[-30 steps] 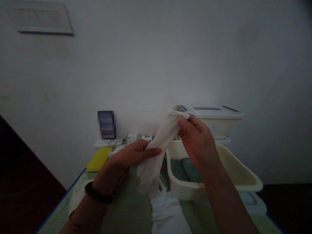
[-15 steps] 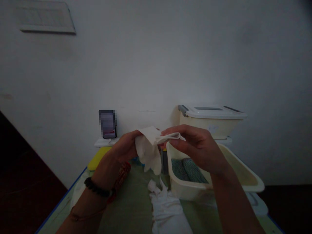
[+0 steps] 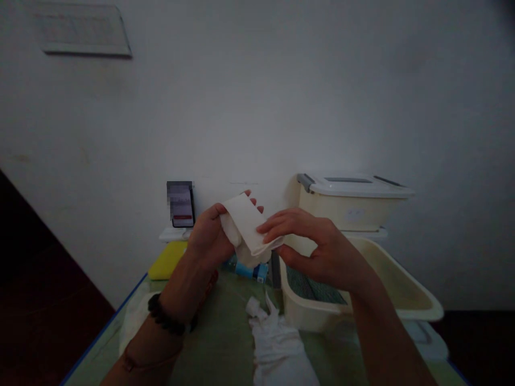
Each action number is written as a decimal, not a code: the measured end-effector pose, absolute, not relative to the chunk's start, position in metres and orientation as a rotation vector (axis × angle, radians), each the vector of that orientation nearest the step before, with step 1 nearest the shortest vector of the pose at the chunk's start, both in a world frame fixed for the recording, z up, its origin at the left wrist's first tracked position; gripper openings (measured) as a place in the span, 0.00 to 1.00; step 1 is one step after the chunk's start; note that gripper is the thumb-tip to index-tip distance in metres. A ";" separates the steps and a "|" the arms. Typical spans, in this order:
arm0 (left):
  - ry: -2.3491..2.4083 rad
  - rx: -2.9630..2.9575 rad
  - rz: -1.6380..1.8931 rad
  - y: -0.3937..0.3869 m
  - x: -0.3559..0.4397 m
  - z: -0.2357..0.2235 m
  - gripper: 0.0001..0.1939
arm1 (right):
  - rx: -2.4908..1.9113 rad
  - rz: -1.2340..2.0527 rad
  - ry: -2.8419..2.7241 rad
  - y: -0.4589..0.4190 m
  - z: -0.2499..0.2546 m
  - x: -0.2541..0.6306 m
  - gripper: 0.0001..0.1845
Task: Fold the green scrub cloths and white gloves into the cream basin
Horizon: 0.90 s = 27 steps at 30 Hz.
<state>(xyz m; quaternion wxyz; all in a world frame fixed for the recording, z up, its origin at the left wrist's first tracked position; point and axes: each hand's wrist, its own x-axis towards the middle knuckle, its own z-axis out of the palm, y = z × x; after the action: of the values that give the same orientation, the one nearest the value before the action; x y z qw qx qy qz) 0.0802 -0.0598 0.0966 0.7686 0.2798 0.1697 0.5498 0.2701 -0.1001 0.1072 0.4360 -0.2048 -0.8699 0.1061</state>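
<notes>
A folded white cloth (image 3: 246,219) is held up in front of me above the table. My left hand (image 3: 209,236) is closed on its left side, the thumb on the near edge and the fingertips showing beyond the far edge. My right hand (image 3: 309,238) pinches the folded lower right end between thumb and fingers. A looser part of the cloth hangs beneath the flat fold. Below my hands, a crumpled white fabric piece (image 3: 277,343) lies on the green table cover (image 3: 217,338). A bottle with a blue label (image 3: 251,271) is partly hidden behind the cloth.
At right stands an open cream bin (image 3: 314,316) with dark green textured fabric (image 3: 314,285) inside. Behind it is a lidded cream box (image 3: 341,209). A phone (image 3: 183,206) leans near the wall, above a yellow item (image 3: 167,260). White plastic (image 3: 134,316) lies by my left forearm.
The cloth has been turned so its flat folded face shows and slopes down to the right. My right hand has shifted slightly lower along its end. The bottle label has come into sight.
</notes>
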 end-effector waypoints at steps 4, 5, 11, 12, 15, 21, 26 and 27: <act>0.331 0.680 1.293 -0.065 0.076 0.102 0.28 | -0.497 0.273 -2.168 -0.103 0.107 0.267 0.13; 0.334 0.696 1.317 -0.066 0.075 0.104 0.28 | -0.499 0.286 -2.164 -0.103 0.108 0.266 0.13; 0.425 0.879 1.494 -0.067 0.073 0.106 0.20 | -0.509 0.403 -2.053 -0.109 0.110 0.266 0.12; 0.441 0.915 1.504 -0.068 0.073 0.106 0.18 | -0.504 0.407 -2.044 -0.110 0.110 0.265 0.13; 0.466 1.017 1.474 -0.069 0.068 0.108 0.16 | -0.460 0.411 -2.050 -0.112 0.111 0.264 0.13; 0.585 1.173 1.447 -0.073 0.043 0.115 0.12 | -0.460 0.428 -1.942 -0.117 0.110 0.262 0.14; 0.582 1.265 1.247 -0.072 0.027 0.112 0.07 | -0.574 0.503 -1.669 -0.122 0.111 0.261 0.12; 0.578 1.284 1.194 -0.072 0.025 0.111 0.06 | -0.583 0.518 -1.616 -0.121 0.111 0.260 0.11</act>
<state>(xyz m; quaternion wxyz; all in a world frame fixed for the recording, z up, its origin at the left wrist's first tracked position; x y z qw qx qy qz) 0.0255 -0.0717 0.1105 0.6035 0.5547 0.2495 0.5157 0.2603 -0.1211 0.1106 0.6237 -0.2541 -0.7039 0.2256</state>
